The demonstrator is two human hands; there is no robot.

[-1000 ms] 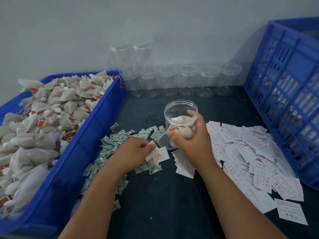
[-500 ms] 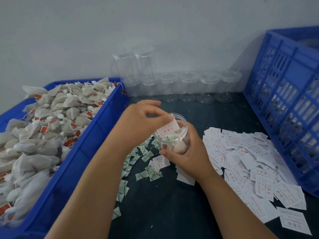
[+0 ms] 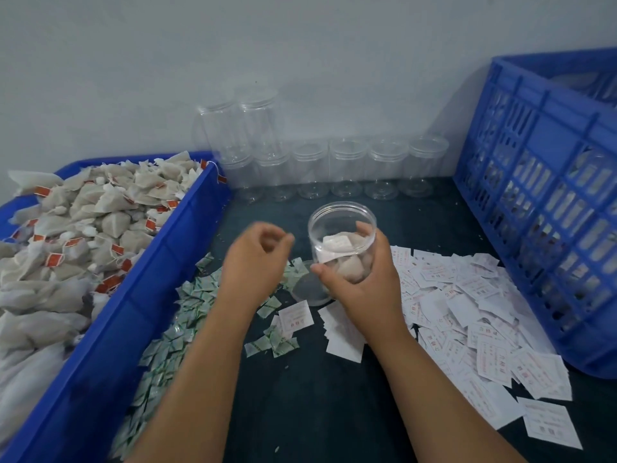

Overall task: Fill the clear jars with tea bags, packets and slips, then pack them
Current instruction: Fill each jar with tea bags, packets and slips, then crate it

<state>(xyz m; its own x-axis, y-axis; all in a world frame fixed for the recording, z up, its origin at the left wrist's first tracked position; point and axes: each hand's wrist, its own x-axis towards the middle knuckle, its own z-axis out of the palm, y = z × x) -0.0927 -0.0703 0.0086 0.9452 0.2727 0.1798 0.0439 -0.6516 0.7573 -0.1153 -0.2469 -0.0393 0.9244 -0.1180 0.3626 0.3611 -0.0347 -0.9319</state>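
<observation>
My right hand (image 3: 362, 279) grips an open clear jar (image 3: 340, 225), lifted and tilted toward me, with tea bags and a white slip inside. My left hand (image 3: 257, 259) hovers just left of the jar, fingers loosely curled, holding nothing. A clear lid (image 3: 309, 290) lies on the dark table under the jar. Small green packets (image 3: 187, 302) are strewn below my left arm. White slips (image 3: 467, 315) with red print spread to the right. A blue bin (image 3: 127, 315) at left is heaped with tea bags (image 3: 83, 222).
A row of empty clear jars (image 3: 347, 168) stands along the back wall, two stacks (image 3: 240, 128) taller at the left. A blue slatted crate (image 3: 547, 202) closes off the right side. The dark table (image 3: 317, 396) shows between my forearms.
My left hand picked up a slip and packet, carried them to the jar mouth, released them inside, and has drawn back to the left. The right hand kept its hold on the jar.
</observation>
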